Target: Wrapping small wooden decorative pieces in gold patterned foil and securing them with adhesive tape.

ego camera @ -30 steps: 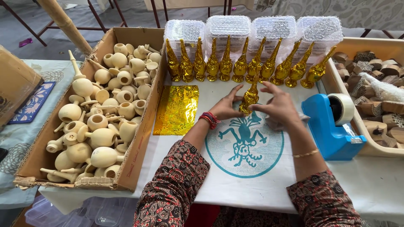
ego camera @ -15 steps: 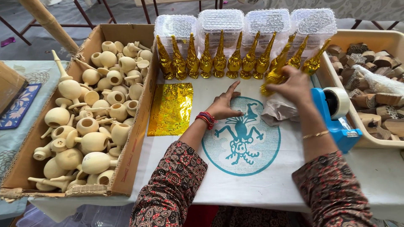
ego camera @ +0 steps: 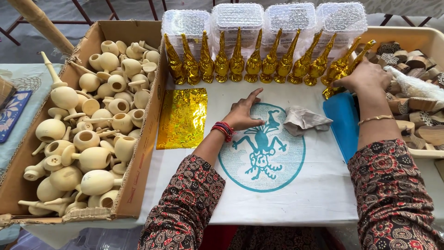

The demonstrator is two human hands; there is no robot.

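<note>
Left hand (ego camera: pixel 243 113) lies flat, fingers spread, index pointing toward one o'clock; right hand (ego camera: pixel 367 76) reaches out toward one o'clock, fingers curled, both forearms in patterned sleeves.

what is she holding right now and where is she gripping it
The right hand grips a gold foil-wrapped piece around its lower body at the row's right end. The left hand holds nothing, resting flat on the white cloth.

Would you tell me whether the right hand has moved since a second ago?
Yes. The right hand moved right, from above the teal print to the end of the gold figure row.
</note>
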